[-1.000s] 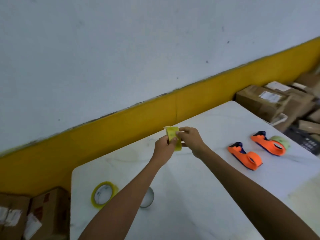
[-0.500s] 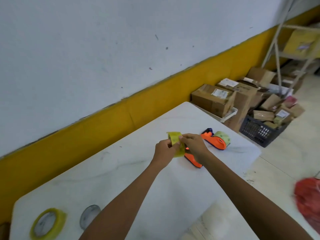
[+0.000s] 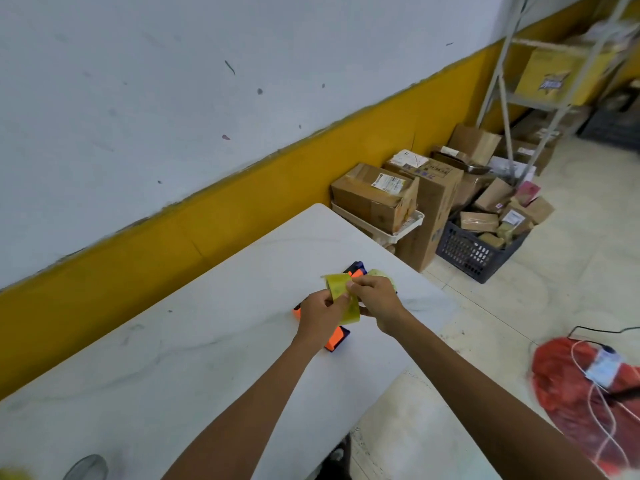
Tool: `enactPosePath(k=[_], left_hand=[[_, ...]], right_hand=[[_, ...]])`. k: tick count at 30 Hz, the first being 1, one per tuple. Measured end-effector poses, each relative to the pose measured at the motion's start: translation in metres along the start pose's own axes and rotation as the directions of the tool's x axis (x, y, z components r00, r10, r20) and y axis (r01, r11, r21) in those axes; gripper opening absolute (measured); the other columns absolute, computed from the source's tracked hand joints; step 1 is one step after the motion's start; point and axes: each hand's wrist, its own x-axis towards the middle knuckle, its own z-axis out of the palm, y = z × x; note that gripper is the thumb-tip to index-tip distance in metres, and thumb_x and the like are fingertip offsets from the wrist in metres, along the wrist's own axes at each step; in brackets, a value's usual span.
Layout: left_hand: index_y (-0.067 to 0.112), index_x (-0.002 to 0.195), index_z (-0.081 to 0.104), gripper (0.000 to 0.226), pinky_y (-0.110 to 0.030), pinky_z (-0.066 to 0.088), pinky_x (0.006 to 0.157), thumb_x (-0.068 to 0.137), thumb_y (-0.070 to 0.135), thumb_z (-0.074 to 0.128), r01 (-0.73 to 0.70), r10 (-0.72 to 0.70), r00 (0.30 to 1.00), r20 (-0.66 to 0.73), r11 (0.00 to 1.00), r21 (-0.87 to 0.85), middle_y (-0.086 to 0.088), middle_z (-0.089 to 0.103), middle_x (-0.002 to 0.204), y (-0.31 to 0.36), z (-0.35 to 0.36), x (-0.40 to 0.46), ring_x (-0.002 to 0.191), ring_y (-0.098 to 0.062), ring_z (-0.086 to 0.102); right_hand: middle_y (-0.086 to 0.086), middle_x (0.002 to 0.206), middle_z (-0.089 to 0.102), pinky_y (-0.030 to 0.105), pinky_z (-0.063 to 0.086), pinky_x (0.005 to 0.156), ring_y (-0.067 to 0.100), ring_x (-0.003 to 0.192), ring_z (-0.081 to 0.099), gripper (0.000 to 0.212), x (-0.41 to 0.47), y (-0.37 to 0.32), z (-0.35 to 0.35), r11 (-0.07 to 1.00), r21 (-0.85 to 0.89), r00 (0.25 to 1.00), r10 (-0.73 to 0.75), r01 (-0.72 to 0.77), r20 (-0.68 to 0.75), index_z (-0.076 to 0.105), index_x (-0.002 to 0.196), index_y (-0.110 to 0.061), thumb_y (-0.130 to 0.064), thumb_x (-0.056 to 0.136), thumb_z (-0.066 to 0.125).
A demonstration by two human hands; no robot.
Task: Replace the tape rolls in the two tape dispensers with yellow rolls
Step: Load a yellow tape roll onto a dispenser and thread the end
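Note:
A yellow tape roll [image 3: 343, 296] is held edge-on above the white table [image 3: 207, 358] between my left hand [image 3: 320, 315] and my right hand [image 3: 375, 301]; a loose end of tape sticks up from it. Below my hands lie two orange tape dispensers, mostly hidden. One orange dispenser [image 3: 336, 341] shows under my left hand. Behind my right hand the other dispenser [image 3: 356, 270] shows a dark tip, with a pale yellow-green roll [image 3: 379, 273] beside it.
A clear tape roll [image 3: 86, 467] lies at the table's near left edge. Cardboard boxes [image 3: 377, 197] and a dark crate [image 3: 474, 252] stand on the floor past the table's right end. A metal shelf [image 3: 540, 102] stands behind them. A red bag [image 3: 571, 386] with cables lies at the right.
The view has swung right, so the yellow roll at the left edge has almost gone from sight. My hands with the yellow roll now hang directly over both dispensers.

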Motion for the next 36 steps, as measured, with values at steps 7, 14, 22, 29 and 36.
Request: enactPosePath(k=[7, 14, 22, 29, 36], left_hand=[[0.020, 0.052, 0.043, 0.043, -0.009, 0.026, 0.038, 0.092, 0.023, 0.059, 0.069, -0.070, 0.997, -0.015, 0.995, -0.068, 0.005, 0.040, 0.050, -0.016, 0.024, 0.054, 0.047, -0.008, 0.034], [0.019, 0.054, 0.042, 0.041, -0.021, 0.026, 0.045, 0.090, 0.024, 0.060, 0.178, -0.182, 0.983, -0.011, 0.971, -0.160, 0.004, 0.038, 0.051, -0.034, 0.033, 0.090, 0.049, -0.010, 0.032], [0.023, 0.050, 0.039, 0.046, -0.019, 0.027, 0.046, 0.091, 0.024, 0.062, 0.234, -0.240, 0.970, -0.045, 0.967, -0.102, 0.007, 0.036, 0.048, -0.049, 0.029, 0.095, 0.040, -0.006, 0.034], [0.008, 0.075, 0.062, 0.017, -0.036, 0.048, 0.063, 0.085, 0.022, 0.063, 0.289, -0.311, 0.911, -0.270, 0.950, -0.119, -0.004, 0.061, 0.069, -0.046, 0.031, 0.077, 0.062, -0.014, 0.052], [0.009, 0.114, 0.060, 0.028, -0.036, 0.053, 0.079, 0.089, 0.008, 0.046, 0.517, -0.538, 0.660, -0.525, 0.832, -0.202, -0.010, 0.067, 0.106, -0.061, 0.043, 0.038, 0.090, -0.023, 0.062]], right_hand=[[0.007, 0.075, 0.052, 0.030, 0.053, 0.064, 0.017, 0.070, 0.052, 0.020, 0.057, 0.001, -0.006, 0.993, -0.092, 0.997, 0.071, -0.070, 0.001, 0.067, 0.095, 0.006, -0.011, 0.093, 0.057], [0.010, 0.075, 0.052, 0.033, 0.054, 0.061, 0.021, 0.070, 0.053, 0.019, 0.111, 0.010, -0.003, 0.974, -0.196, 0.986, 0.138, -0.117, 0.097, 0.066, 0.092, 0.007, -0.009, 0.092, 0.057], [0.024, 0.108, 0.065, 0.050, 0.058, 0.086, 0.038, 0.106, 0.064, 0.014, 0.132, 0.023, 0.009, 0.951, -0.288, 0.969, 0.168, -0.111, 0.181, 0.070, 0.097, -0.010, -0.011, 0.093, 0.057], [0.022, 0.103, 0.063, 0.052, 0.056, 0.088, 0.042, 0.107, 0.060, 0.017, 0.136, 0.030, 0.002, 0.923, -0.365, 0.962, 0.197, -0.118, 0.188, 0.069, 0.101, -0.006, -0.015, 0.092, 0.058], [0.005, 0.081, 0.066, 0.054, 0.057, 0.085, 0.032, 0.091, 0.065, 0.011, 0.135, 0.039, -0.010, 0.900, -0.418, 0.923, 0.258, -0.122, 0.286, 0.068, 0.077, -0.022, -0.020, 0.087, 0.063]])
